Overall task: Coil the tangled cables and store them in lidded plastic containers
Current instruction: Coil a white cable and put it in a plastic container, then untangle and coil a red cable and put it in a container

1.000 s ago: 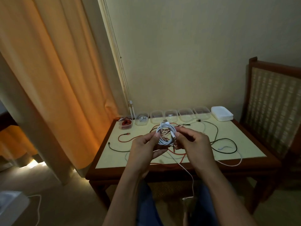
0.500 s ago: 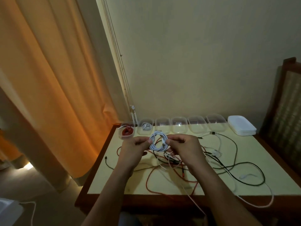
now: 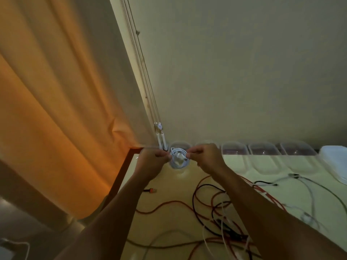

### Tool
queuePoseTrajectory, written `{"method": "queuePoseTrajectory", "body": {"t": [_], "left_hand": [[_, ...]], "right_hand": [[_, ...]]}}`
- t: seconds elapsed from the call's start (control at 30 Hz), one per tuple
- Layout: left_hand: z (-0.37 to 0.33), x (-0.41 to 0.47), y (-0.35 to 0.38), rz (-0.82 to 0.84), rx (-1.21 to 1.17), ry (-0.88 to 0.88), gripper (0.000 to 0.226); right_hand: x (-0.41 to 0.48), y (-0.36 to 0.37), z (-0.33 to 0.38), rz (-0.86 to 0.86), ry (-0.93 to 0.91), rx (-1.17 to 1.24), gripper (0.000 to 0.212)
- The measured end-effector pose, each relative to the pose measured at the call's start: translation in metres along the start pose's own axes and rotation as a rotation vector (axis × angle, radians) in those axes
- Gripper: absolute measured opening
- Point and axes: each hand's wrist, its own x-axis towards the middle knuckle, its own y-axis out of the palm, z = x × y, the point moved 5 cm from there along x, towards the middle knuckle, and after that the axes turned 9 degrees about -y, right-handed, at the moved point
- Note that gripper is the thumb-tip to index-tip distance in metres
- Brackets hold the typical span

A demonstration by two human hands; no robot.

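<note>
Both hands pinch a small coiled white cable (image 3: 178, 156) between curled fingertips, the left hand (image 3: 152, 160) on its left side and the right hand (image 3: 205, 158) on its right, so the loops sit bunched between them. Half a second ago the hands held this coil over the middle of the table, short of the back row. Now both arms are stretched forward and the coil is at the mouth of a clear container (image 3: 178, 167) at the left end of that row, just right of the hanging blind cords (image 3: 160, 136). The view is dim and soft here, so whether the coil already rests inside or sits just above the rim is hard to say.

To the right, three more clear containers (image 3: 262, 149) stand side by side against the wall, and a stack of white lids (image 3: 335, 162) lies beyond them. Nearer the person, the tangle of loose cables (image 3: 221, 212), red, black and white, sprawls across the yellow table (image 3: 174, 186) as before, now beneath the forearms. An orange curtain (image 3: 56, 113) hangs at the left.
</note>
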Motion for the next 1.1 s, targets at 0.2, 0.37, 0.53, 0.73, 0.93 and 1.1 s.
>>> {"method": "queuePoseTrajectory", "body": {"t": [0.2, 0.37, 0.53, 0.73, 0.93, 1.1], "left_hand": [[0.030, 0.075, 0.020, -0.083, 0.337, -0.029, 0.020], [0.048, 0.106, 0.042, -0.136, 0.640, 0.016, 0.025], [0.059, 0.111, 0.059, -0.040, 0.896, 0.049, 0.029], [0.048, 0.104, 0.054, -0.050, 0.752, 0.280, 0.034], [0.046, 0.114, 0.068, 0.024, 0.972, 0.274, 0.022], [0.054, 0.119, 0.072, -0.004, 0.939, 0.252, 0.019]], "right_hand": [[0.067, 0.031, -0.052, 0.021, 0.029, -0.101, 0.018], [0.094, 0.044, -0.077, 0.099, 0.001, -0.312, 0.017], [0.100, 0.054, -0.084, 0.252, -0.060, -0.573, 0.016], [0.100, 0.053, -0.074, 0.260, -0.086, -0.712, 0.011], [0.097, 0.056, -0.085, 0.291, -0.115, -0.709, 0.018], [0.096, 0.061, -0.095, 0.285, -0.129, -0.709, 0.016]]}}
